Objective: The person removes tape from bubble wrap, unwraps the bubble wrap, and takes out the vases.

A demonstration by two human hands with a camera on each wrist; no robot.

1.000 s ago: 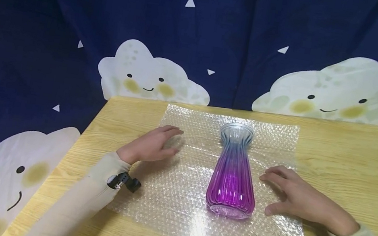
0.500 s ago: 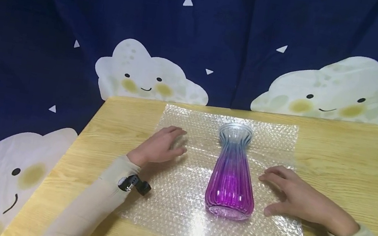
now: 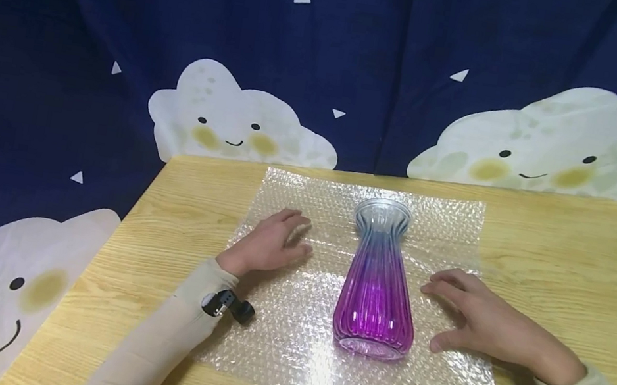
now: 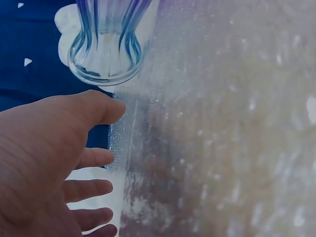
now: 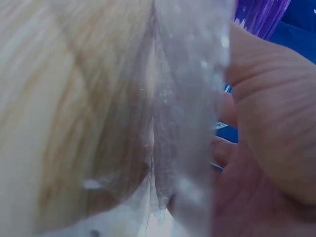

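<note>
Your left hand (image 3: 267, 243) has fingers apart, holding nothing; the vase (image 3: 378, 289) lies on bubble wrap (image 3: 288, 329) to its right. Your right hand (image 3: 486, 322), beyond the vase, holds thumb and fingers apart; wrap contact is unclear. This looks like positioning; the next move likely calls for gentle, matched contact.

Head view: bright, mostly sharp. White glare saturates the bubble wrap (image 3: 282, 328) near the lower edge; small highlights mark the vase (image 3: 378, 289). A soft shadow falls on the table (image 3: 562, 257) beside the left sleeve (image 3: 157, 343). Wrist views: dimmer, cool-toned, with blurred bubble wrap.
</note>
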